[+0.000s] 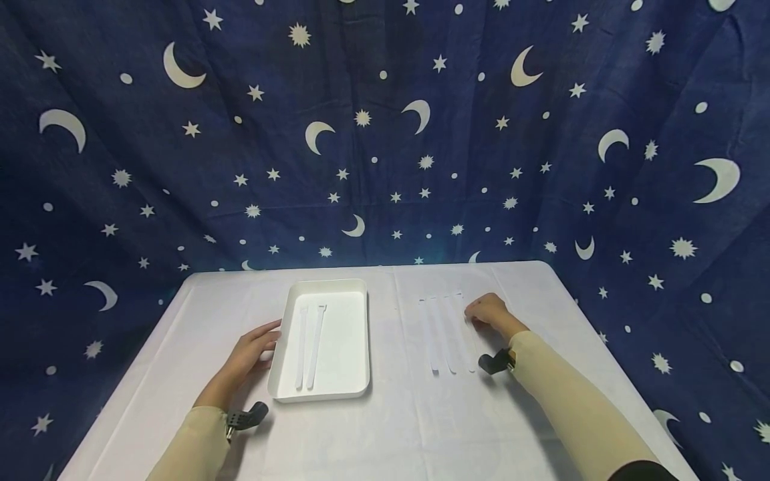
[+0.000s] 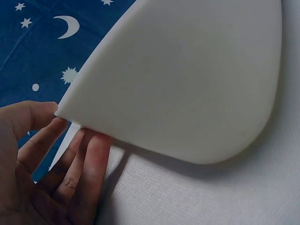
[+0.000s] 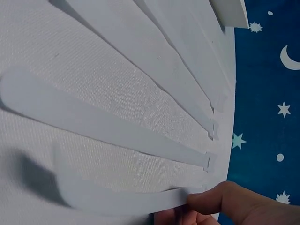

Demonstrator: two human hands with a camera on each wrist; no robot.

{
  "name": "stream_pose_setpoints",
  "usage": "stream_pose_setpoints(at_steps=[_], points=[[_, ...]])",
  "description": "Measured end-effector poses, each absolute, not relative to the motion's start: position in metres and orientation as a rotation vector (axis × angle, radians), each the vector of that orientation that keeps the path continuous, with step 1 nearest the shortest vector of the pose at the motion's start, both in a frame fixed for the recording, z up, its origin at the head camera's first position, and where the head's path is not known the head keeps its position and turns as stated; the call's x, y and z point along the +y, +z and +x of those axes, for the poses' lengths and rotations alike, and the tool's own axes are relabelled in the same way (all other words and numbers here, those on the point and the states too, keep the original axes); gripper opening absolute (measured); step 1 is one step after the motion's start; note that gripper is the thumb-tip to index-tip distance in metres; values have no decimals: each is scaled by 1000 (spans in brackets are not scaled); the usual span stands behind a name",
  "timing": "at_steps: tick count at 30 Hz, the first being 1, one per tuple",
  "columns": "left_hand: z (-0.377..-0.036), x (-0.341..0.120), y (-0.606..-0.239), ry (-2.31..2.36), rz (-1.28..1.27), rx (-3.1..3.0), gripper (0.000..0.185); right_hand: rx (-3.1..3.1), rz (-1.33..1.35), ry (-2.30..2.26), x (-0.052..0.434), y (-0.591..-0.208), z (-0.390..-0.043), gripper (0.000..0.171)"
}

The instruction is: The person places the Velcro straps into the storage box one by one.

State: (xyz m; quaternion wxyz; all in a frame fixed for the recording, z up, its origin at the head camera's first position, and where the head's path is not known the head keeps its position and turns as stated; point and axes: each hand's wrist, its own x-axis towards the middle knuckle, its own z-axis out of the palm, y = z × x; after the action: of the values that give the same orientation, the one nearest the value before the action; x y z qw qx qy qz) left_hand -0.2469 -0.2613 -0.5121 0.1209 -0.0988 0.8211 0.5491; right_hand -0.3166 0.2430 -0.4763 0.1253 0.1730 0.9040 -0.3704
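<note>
A: Item one, right hand (image 3: 225,206), lower right of the wrist view. State of fingers?

B: Fingertips (image 3: 220,199) pinched the far end of the nearest white strip (image 3: 117,199), which curved slightly off the cloth. In my judgement the grip sat at the end so the thin strip could be peeled up from the flat surface.

A: Item two, neighbouring pieces?

B: Three more loose strips (image 1: 442,334) lay side by side, just right of centre in the head view, flat on the cloth. Each was long, narrow and thin, with a rounded end and a small notched tab at the other; matt white, flexible, like hook-and-loop ties, though the material could not be told for certain.

A: Item three, left hand (image 1: 249,347)?

B: Lower left of centre in the head view. Fingers (image 2: 89,159) straight and slightly spread, tips touching the tray's left wall at a corner; the thumb lay near the rim. Probably placed to steady the tray.

A: Item four, the tray (image 1: 289,384)?

B: Rectangular, rounded corners, low walls, smooth matt white, likely plastic. Two strips in the tray (image 1: 308,347) lay parallel along its left half.

A: Item five, the support?

B: A table under a white tablecloth (image 1: 397,434) of fine woven texture; behind it, a dark blue backdrop (image 1: 385,133) printed with moons and stars.
</note>
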Motion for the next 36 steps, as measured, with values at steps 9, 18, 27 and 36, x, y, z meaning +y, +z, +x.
stream_pose_setpoints(at_steps=[9, 18, 27, 36], points=[[-247, -261, -512, 1601, -289, 2397, 61, 2489, 473, -1229, 249, -472, -317, 31], [-247, -261, -512, 1597, -286, 2404, 62, 2253, 434, -1320, 254, -463, -325, 41], [-247, -261, -511, 1597, -292, 2404, 62, 2175, 424, -1347, 261, -453, -327, 50], [-246, -260, -509, 1599, -294, 2403, 61, 2104, 342, -1404, 265, -443, -331, 48]])
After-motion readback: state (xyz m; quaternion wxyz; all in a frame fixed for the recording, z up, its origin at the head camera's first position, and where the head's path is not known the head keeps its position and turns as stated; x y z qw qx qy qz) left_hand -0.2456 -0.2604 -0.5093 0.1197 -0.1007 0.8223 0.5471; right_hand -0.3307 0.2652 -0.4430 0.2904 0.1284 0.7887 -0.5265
